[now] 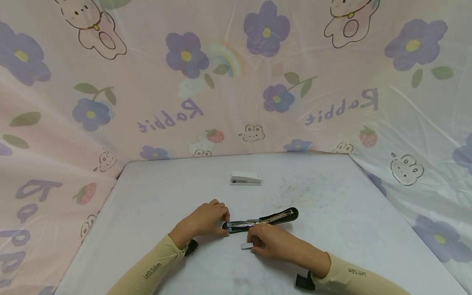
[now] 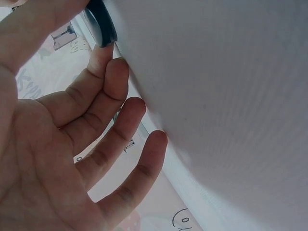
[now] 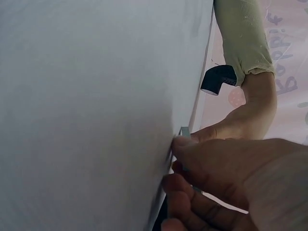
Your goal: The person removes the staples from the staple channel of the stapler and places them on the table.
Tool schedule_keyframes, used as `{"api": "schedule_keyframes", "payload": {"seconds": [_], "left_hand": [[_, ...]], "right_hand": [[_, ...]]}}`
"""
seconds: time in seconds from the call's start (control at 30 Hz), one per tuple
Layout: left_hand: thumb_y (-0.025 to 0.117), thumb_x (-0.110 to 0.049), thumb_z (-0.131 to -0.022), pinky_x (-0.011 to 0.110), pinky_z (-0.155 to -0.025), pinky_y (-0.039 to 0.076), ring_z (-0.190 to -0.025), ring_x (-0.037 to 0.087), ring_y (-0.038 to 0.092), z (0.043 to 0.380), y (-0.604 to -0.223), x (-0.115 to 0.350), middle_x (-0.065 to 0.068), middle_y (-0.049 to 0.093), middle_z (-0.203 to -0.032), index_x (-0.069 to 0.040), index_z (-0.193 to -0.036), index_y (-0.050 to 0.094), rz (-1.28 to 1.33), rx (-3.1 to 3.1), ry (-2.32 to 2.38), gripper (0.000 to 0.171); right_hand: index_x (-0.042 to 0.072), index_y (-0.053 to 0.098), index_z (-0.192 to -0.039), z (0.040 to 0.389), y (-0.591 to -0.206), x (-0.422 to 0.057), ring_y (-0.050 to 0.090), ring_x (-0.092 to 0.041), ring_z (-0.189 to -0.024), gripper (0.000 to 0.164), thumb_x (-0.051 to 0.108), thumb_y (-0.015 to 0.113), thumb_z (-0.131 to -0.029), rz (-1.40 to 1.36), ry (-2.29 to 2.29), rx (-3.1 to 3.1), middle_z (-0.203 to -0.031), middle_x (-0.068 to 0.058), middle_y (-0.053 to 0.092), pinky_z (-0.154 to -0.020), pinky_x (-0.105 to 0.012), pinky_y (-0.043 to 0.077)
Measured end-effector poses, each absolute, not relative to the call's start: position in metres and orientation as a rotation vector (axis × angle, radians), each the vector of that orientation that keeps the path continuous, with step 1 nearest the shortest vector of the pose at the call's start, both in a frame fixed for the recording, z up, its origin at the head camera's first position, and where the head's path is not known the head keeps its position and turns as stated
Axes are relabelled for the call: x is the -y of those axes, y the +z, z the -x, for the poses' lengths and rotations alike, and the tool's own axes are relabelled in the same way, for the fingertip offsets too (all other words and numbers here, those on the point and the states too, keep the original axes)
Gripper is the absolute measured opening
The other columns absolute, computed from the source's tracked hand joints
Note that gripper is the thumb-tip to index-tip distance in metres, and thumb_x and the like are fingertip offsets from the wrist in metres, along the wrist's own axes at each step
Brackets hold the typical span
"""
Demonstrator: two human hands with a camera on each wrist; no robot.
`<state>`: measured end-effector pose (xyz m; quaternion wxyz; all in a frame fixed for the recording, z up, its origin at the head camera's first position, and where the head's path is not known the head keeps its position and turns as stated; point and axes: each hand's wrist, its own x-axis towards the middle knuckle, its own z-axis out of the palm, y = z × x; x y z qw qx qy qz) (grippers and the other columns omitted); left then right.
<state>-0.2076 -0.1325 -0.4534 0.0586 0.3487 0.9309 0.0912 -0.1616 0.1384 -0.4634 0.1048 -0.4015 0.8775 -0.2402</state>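
The black stapler (image 1: 279,216) lies opened out on the counter (image 1: 177,184), its left end pinched by the left hand (image 1: 206,219). Just in front, the right hand (image 1: 274,242) pinches a grey strip (image 1: 246,246), likely staples. Loading seems underway; next probably calls for lining the strip up inside.

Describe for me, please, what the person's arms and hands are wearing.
The left sleeve and right sleeve are pale yellow, each printed with small dark lettering. The left hand and right hand wear no gloves. A black attachment shows at the left wrist and another at the right.
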Motion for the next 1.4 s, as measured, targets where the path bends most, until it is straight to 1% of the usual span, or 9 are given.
{"api": "schedule_keyframes", "payload": {"seconds": [0.27,0.73,0.9,1.0,1.13,1.23,1.33,1.4], "left_hand": [[0.092,-0.042,-0.085,0.038,-0.086,0.051,-0.109,0.017,0.057,0.207,-0.455,0.133,-0.012,0.057,-0.094,-0.022,-0.098,0.065,-1.071,-2.821,0.268,0.036],[0.092,-0.042,-0.086,0.035,-0.085,0.051,-0.108,0.017,0.058,0.211,-0.456,0.133,-0.011,0.058,-0.094,-0.022,-0.099,0.066,-1.099,-2.821,0.266,0.036],[0.092,-0.044,-0.085,0.035,-0.086,0.051,-0.106,0.015,0.057,0.214,-0.460,0.134,-0.012,0.058,-0.094,-0.023,-0.099,0.065,-1.087,-2.808,0.257,0.037],[0.092,-0.046,-0.085,0.035,-0.089,0.052,-0.104,0.013,0.056,0.217,-0.459,0.135,-0.012,0.059,-0.097,-0.024,-0.101,0.066,-1.059,-2.767,0.317,0.038],[0.090,-0.045,-0.088,0.038,-0.094,0.052,-0.102,0.013,0.058,0.221,-0.452,0.139,-0.011,0.063,-0.103,-0.021,-0.105,0.067,-1.003,-2.708,0.458,0.037],[0.088,-0.042,-0.090,0.042,-0.098,0.052,-0.106,0.017,0.062,0.225,-0.445,0.144,-0.007,0.066,-0.107,-0.017,-0.108,0.068,-0.981,-2.656,0.567,0.036],[0.086,-0.039,-0.093,0.045,-0.103,0.052,-0.115,0.021,0.064,0.230,-0.440,0.149,-0.004,0.068,-0.112,-0.014,-0.113,0.069,-0.955,-2.603,0.660,0.036],[0.084,-0.038,-0.096,0.046,-0.104,0.051,-0.117,0.022,0.064,0.234,-0.438,0.153,-0.004,0.068,-0.114,-0.015,-0.115,0.068,-0.923,-2.589,0.699,0.034]], "right_hand": [[0.013,0.070,-0.103,0.161,-0.462,-0.138,0.048,0.004,-0.073,0.018,0.009,0.085,-0.093,1.194,-0.722,-2.582,-0.082,0.014,0.056,-0.069,-0.018,0.046],[0.014,0.069,-0.101,0.161,-0.461,-0.140,0.047,0.003,-0.073,0.018,0.009,0.084,-0.093,1.183,-0.744,-2.578,-0.082,0.013,0.056,-0.069,-0.018,0.045],[0.015,0.069,-0.102,0.160,-0.458,-0.142,0.051,0.000,-0.075,0.016,0.012,0.084,-0.095,1.158,-0.761,-2.577,-0.084,0.013,0.057,-0.069,-0.019,0.047],[0.016,0.070,-0.104,0.159,-0.447,-0.145,0.054,-0.002,-0.077,0.015,0.016,0.082,-0.097,1.151,-0.772,-2.597,-0.087,0.012,0.059,-0.070,-0.020,0.048],[0.015,0.070,-0.107,0.160,-0.426,-0.151,0.057,-0.004,-0.080,0.013,0.018,0.080,-0.099,1.176,-0.808,-2.638,-0.090,0.011,0.061,-0.071,-0.023,0.051],[0.015,0.070,-0.107,0.165,-0.411,-0.155,0.060,-0.007,-0.081,0.013,0.019,0.080,-0.099,1.178,-0.859,-2.669,-0.091,0.012,0.061,-0.072,-0.024,0.052],[0.016,0.070,-0.107,0.173,-0.398,-0.160,0.061,-0.009,-0.081,0.014,0.019,0.081,-0.099,1.183,-0.900,-2.713,-0.091,0.013,0.061,-0.072,-0.025,0.053],[0.015,0.070,-0.107,0.180,-0.389,-0.163,0.060,-0.010,-0.082,0.015,0.018,0.081,-0.098,1.210,-0.904,-2.754,-0.091,0.012,0.061,-0.072,-0.026,0.053]]}}
